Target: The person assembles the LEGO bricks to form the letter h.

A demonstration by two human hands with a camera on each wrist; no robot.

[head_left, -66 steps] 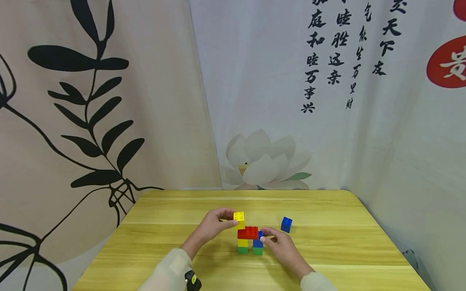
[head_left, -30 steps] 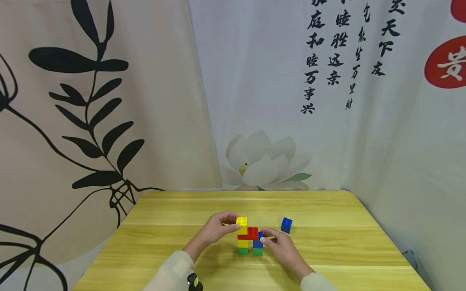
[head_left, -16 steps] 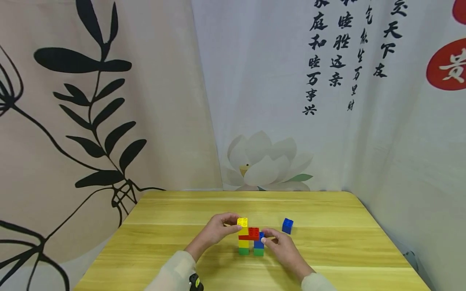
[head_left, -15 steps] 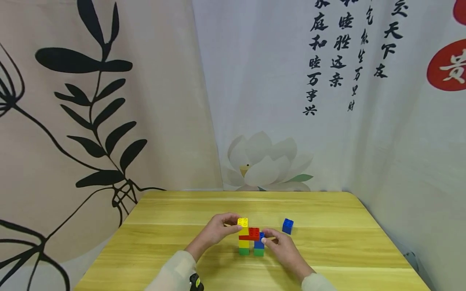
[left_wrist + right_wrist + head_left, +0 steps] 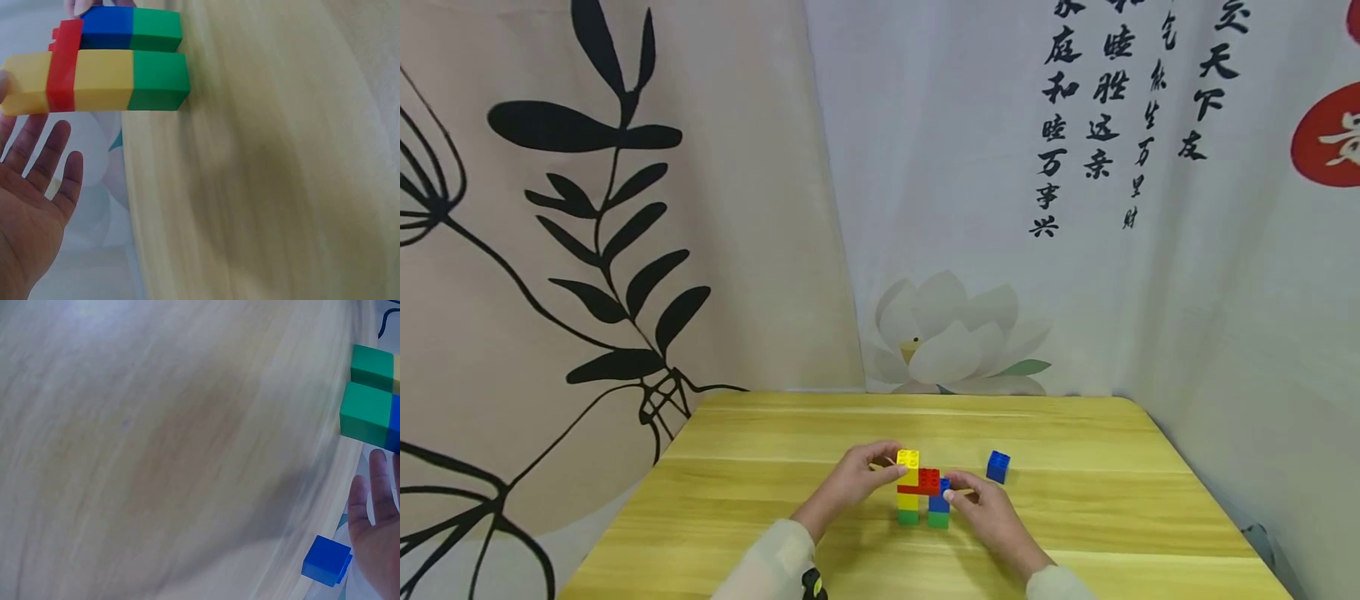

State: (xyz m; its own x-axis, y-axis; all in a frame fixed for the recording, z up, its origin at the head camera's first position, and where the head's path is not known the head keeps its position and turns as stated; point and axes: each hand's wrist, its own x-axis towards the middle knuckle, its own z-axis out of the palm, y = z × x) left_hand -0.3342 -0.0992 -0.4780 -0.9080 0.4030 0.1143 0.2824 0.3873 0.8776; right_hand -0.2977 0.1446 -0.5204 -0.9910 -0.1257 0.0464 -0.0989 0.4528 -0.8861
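Note:
A small structure of toy building bricks stands between the hands on the table. Its left column is a green brick (image 5: 907,517) under a yellow brick (image 5: 907,502); its right one is a green brick (image 5: 937,519) under a blue brick (image 5: 938,502). A red brick (image 5: 929,480) bridges both columns. Above the red brick's left end sits another yellow brick (image 5: 907,459), pinched by my left hand (image 5: 856,477) between thumb and fingers. My right hand (image 5: 994,510) pinches the blue brick from the right. In the left wrist view, the upper yellow brick (image 5: 28,82) meets the red brick (image 5: 65,69).
A loose blue brick (image 5: 997,467) lies on the wooden table (image 5: 760,467) behind and right of the structure. Behind the table's far edge hang printed curtains (image 5: 760,250). A dark wristband (image 5: 813,584) is at the left sleeve.
My left hand has moved right and down, bringing the upper yellow brick from above onto the red brick's left end. The right hand keeps its hold on the blue brick.

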